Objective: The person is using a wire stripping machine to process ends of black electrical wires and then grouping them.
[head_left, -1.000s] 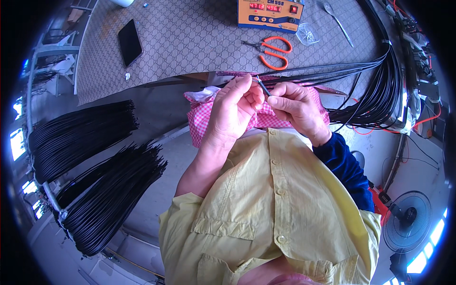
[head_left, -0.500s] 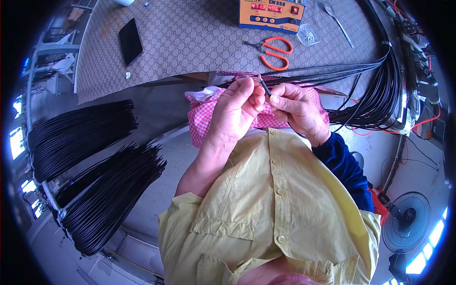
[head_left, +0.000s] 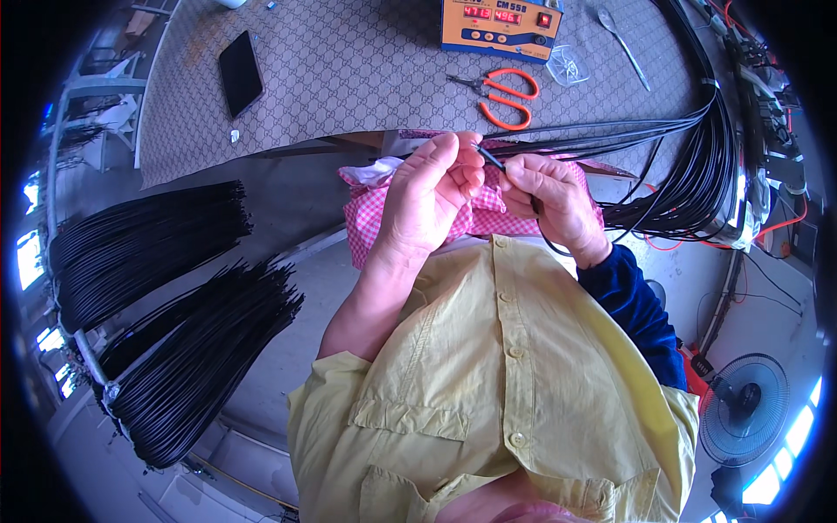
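Note:
My right hand (head_left: 555, 193) pinches a thin black cable (head_left: 491, 158) between thumb and fingers. The cable's short end points up and left, and its tip shows fine, pale strands. My left hand (head_left: 429, 189) is beside that tip, its fingers loosely curled and apart, with the thumb raised off the cable. From under my right hand the rest of the cable hangs in a loop. Both hands are above a pink checked cloth (head_left: 364, 228) on my lap, just in front of the table edge. Orange-handled snips (head_left: 507, 102) lie on the table beyond them.
On the patterned table (head_left: 349, 78) are a phone (head_left: 241, 75), an orange-blue box with a display (head_left: 497, 30), a small clear dish (head_left: 568, 66) and a spoon (head_left: 624, 50). A long black cable bundle (head_left: 702, 166) hangs at right. More bundles (head_left: 205, 366) hang at left; a fan (head_left: 745, 408) stands lower right.
My left thumb and fingers have come off the cable end they were pinching. My right hand has shifted slightly right with the cable, and more of its end shows.

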A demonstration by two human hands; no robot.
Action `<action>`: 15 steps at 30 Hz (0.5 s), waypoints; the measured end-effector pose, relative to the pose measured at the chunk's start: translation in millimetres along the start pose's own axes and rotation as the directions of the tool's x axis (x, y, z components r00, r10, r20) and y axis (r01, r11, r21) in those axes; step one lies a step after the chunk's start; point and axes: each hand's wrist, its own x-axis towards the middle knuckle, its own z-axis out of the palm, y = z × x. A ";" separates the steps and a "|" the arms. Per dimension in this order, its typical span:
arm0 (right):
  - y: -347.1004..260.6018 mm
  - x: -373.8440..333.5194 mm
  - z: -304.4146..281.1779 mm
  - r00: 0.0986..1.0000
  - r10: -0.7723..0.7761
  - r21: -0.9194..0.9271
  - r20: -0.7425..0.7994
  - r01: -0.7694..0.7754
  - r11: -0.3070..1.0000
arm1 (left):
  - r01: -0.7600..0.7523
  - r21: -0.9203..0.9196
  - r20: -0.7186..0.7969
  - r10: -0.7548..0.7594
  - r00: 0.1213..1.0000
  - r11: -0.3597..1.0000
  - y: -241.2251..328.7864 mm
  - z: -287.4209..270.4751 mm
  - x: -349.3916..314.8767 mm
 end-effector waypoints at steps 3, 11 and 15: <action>-1.1 -0.1 -4.8 0.998 0.051 0.055 0.044 -0.054 0.997 | 0.033 0.012 0.023 -0.033 0.999 0.999 3.0 -0.9 1.1; -2.8 0.9 -6.9 0.992 0.090 0.108 0.094 -0.100 0.989 | 0.117 0.034 0.027 -0.118 0.993 0.993 7.4 -4.1 3.8; -2.3 1.4 -6.2 0.990 0.101 0.110 0.099 -0.112 0.988 | 0.172 -0.034 0.075 -0.169 0.983 0.985 8.6 -6.3 4.8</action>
